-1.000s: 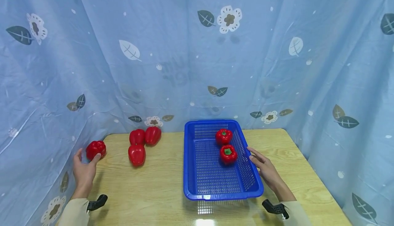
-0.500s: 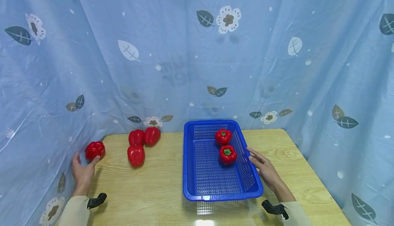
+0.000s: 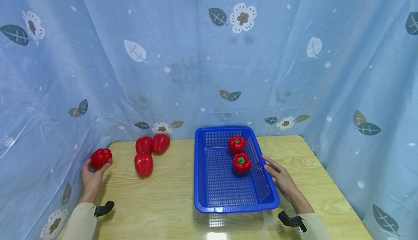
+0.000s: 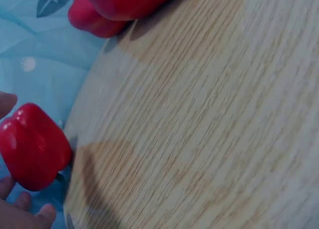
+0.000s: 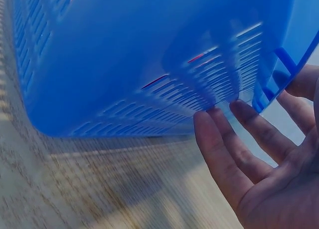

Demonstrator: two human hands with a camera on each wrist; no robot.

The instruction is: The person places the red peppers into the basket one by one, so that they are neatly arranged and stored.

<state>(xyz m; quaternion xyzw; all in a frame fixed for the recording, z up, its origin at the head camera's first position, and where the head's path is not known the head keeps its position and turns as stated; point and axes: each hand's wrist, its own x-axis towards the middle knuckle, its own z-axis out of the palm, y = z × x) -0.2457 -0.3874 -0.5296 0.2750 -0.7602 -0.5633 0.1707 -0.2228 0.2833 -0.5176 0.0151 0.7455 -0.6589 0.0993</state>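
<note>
My left hand [image 3: 91,180] grips a red bell pepper [image 3: 101,158] at the table's far left corner, thumb on one side and fingers on the other. In the left wrist view this bell pepper [image 4: 35,146] lies between thumb and fingers; part of the hand is cut off. My right hand [image 3: 285,185] touches the right side of a blue plastic basket [image 3: 200,174] with extended fingers. In the right wrist view several fingertips [image 5: 204,121] meet the slotted outer wall. Inside the basket sit two red bell peppers with green stems, a rear one [image 3: 236,144] and a front one [image 3: 241,163].
Three more red bell peppers, a left one [image 3: 144,145], a right one [image 3: 161,143] and a front one [image 3: 143,164], lie close together left of the basket. A blue patterned curtain [image 3: 183,51] hangs behind and beside the wooden table [image 3: 163,203].
My left hand has moved slightly forward and right, closing in around the bell pepper, which has turned a little. The right hand and the basket stay where they were.
</note>
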